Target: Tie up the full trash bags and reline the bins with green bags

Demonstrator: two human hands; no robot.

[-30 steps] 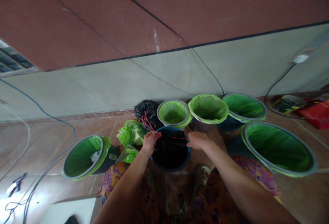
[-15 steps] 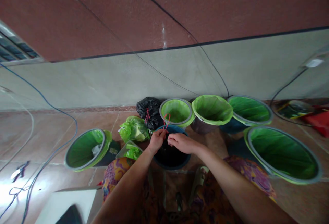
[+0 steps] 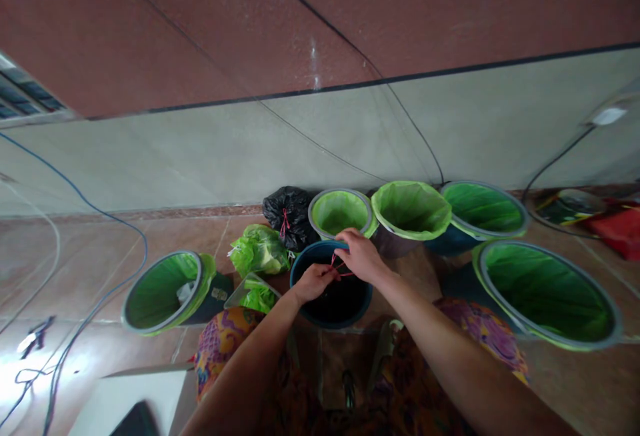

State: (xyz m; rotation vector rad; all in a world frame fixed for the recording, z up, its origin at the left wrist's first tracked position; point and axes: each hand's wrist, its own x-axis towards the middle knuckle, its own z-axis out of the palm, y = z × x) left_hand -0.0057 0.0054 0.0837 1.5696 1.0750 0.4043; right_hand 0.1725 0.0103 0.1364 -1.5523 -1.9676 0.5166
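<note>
Both my hands meet over a dark blue bin (image 3: 306, 264) that holds something black inside. My left hand (image 3: 314, 281) pinches a thin red string (image 3: 338, 267) above the bin's middle. My right hand (image 3: 361, 256) is closed on the same string a little farther back, near the bin's far rim. The string runs in short loops between the two hands. Just behind the bin lies a tied black bag (image 3: 287, 213) with a red tie, and a bundle of light green bags (image 3: 260, 249) sits to its left.
Several bins lined with green bags stand around: one at the left (image 3: 167, 293), three along the wall (image 3: 341, 213) (image 3: 411, 209) (image 3: 481, 209) and a large one at the right (image 3: 547, 293). Cables trail over the tiled floor at the left (image 3: 75, 343). Red items lie far right (image 3: 617, 229).
The hands, first apart with the red string stretched across the bin, came together, and now the right hand has crossed over behind the left while both work the string into loops.
</note>
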